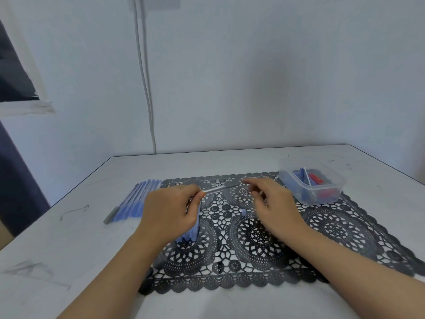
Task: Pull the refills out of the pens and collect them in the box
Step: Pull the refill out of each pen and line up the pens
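Where the white table [69, 238] lies bare to the left of the black lace mat [322, 226], a row of blue pens [138, 199] is laid side by side, its far end touching the mat's left edge. Over the left part of the mat the left hand [170, 212] is held, its fingers curled round a bundle of blue pens [192, 233] whose lower ends rest on the mat. A slender grey shaft [218, 188] is pinched at that hand's fingertips and is pointed to the right, above the far middle of the mat; whether it is a pen or a bare refill cannot be told. A small blue piece [243, 212] is seen lying on the mat between the two hands. Over the mat's centre the right hand [273, 208] is raised, with its blurred, bent fingers brought up to the free end of the shaft, though it cannot be told whether the shaft is actually gripped there. On the mat's far right corner a clear plastic box [322, 196] is set, and blue refills [302, 178] and red refills [316, 178] are gathered inside it.
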The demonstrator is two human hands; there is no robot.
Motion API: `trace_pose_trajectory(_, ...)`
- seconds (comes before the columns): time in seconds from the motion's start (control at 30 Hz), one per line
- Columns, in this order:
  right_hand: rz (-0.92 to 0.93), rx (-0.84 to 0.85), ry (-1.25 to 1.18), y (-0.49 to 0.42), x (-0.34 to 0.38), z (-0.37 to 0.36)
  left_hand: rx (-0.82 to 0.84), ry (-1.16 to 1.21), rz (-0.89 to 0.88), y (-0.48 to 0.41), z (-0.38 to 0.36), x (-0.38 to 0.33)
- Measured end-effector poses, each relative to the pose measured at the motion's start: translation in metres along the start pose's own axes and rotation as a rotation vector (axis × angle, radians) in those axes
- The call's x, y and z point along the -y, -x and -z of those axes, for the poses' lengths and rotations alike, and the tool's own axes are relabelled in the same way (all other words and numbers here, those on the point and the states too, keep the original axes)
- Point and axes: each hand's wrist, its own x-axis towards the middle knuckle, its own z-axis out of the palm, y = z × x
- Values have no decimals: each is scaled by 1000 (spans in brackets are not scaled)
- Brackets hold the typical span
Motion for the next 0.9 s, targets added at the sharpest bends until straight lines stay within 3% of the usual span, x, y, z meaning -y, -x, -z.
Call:
trace_pose_trajectory(0.13,172,-69,-28,3,4,0,17,-13,-23,1,-2,0)
trace_pose_trajectory(0.33,400,58,-10,9,10,-4,37,-36,-40,1,-2,-2)
trace_pose_trajectory(0.5,392,128,-9,9,7,-4,47,-28,-36,0,-1,-2)
trace_pose_trajectory(0.73,322,30,145,0,5,4,61,-38,-42,0,-1,-2)
trace_pose_trajectory(0.9,331,75,220,-4,4,12,73,0,-67,2,-2,-4)
